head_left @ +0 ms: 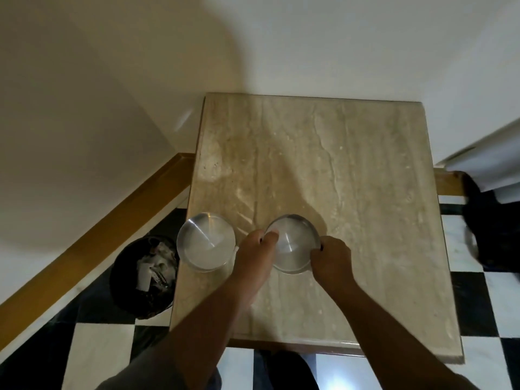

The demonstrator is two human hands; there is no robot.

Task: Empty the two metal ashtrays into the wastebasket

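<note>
Two round metal ashtrays sit on a beige marble table [351,164]. The left ashtray [206,241] stands at the table's left edge and looks bare inside, with no hand on it. The right ashtray [294,244] is gripped on both sides: my left hand [257,249] pinches its left rim with the thumb over the edge, and my right hand [332,256] holds its right rim. Its inside also looks bare and shiny. A black wastebasket [126,280] with pale crumpled rubbish in it stands on the floor just left of the table.
A wall with a wooden skirting board [92,243] runs diagonally behind the wastebasket. The floor is black and white checkered tile [98,350]. A dark object [489,235] and a white curtain or cloth [489,164] are at the right of the table.
</note>
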